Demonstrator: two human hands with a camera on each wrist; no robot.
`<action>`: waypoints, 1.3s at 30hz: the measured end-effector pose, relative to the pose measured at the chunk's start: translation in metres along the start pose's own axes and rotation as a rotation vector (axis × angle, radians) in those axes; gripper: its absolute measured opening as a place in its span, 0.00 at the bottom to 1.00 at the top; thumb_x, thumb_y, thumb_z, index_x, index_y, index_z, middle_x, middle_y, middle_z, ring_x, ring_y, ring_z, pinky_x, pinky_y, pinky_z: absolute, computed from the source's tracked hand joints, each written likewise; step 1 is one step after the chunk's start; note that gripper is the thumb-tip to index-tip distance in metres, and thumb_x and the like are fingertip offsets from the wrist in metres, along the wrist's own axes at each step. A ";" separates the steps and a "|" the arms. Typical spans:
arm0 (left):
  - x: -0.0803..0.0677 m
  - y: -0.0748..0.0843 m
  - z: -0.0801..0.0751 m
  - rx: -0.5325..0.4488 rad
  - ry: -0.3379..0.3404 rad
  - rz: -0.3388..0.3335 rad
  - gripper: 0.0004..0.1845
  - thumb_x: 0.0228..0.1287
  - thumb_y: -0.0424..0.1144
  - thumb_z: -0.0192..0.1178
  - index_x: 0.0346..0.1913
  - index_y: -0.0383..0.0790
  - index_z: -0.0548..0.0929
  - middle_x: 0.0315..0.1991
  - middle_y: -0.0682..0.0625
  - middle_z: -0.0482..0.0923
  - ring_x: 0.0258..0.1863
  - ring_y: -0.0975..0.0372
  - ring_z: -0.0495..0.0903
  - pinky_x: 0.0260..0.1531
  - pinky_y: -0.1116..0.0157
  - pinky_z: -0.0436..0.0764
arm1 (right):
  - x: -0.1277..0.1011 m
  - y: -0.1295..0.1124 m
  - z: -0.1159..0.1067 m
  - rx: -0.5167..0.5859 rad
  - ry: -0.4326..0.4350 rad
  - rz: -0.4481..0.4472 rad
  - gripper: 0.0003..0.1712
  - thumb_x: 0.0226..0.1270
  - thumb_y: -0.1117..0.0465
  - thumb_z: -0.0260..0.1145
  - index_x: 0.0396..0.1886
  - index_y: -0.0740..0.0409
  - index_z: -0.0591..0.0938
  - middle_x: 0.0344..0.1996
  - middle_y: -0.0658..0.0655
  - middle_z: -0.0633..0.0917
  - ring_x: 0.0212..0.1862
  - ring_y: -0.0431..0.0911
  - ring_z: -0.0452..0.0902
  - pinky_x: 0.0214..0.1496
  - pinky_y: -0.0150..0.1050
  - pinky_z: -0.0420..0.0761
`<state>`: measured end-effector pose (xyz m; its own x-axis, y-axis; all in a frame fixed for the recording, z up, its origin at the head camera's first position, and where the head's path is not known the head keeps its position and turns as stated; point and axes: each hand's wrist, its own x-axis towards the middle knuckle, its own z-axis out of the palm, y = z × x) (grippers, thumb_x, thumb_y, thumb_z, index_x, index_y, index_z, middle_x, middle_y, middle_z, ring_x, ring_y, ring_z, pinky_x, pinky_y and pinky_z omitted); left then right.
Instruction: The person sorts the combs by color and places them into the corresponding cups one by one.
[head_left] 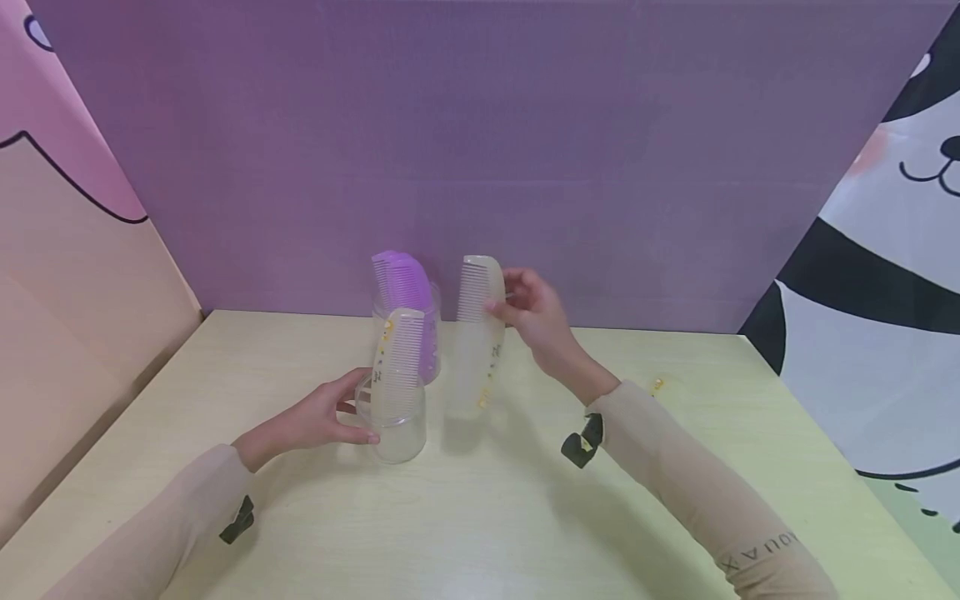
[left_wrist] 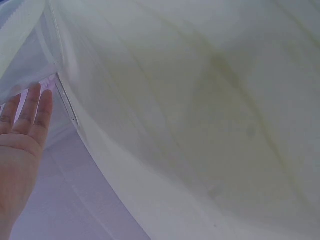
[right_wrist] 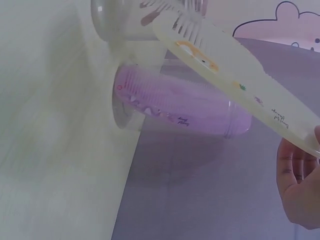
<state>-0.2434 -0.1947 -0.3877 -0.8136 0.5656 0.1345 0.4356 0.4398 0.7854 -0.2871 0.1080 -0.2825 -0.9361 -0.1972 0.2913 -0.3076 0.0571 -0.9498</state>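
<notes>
In the head view, my left hand (head_left: 330,415) holds a clear plastic cup (head_left: 401,442) on the table, thumb in front and fingers behind. A cream comb (head_left: 397,358) with printed decorations leans upright in this cup. Right behind it stands a second clear cup (head_left: 437,333) containing purple combs (head_left: 408,283). My right hand (head_left: 534,321) pinches another cream comb (head_left: 480,317) near its upper end, upright above the table and right of the cups. The right wrist view shows this comb's printed face, slanting across in front of the purple comb (right_wrist: 170,107) in its cup.
A pale wooden table (head_left: 480,517) meets a purple back panel (head_left: 480,150). Cartoon-printed panels stand on the left (head_left: 75,292) and right (head_left: 885,292). A small orange-yellow mark (head_left: 657,386) shows beside the right sleeve; what it belongs to is unclear.
</notes>
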 end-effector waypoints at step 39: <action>-0.002 0.001 0.000 0.006 0.001 0.011 0.45 0.47 0.43 0.70 0.67 0.38 0.57 0.57 0.42 0.71 0.54 0.49 0.74 0.50 0.56 0.78 | 0.015 -0.008 0.065 0.169 0.048 -0.025 0.19 0.56 0.72 0.64 0.47 0.60 0.71 0.38 0.54 0.79 0.34 0.43 0.73 0.35 0.30 0.79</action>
<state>-0.2415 -0.1956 -0.3871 -0.8090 0.5698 0.1442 0.4474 0.4378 0.7798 -0.2871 0.0407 -0.2784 -0.9370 -0.1490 0.3161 -0.3014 -0.1132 -0.9468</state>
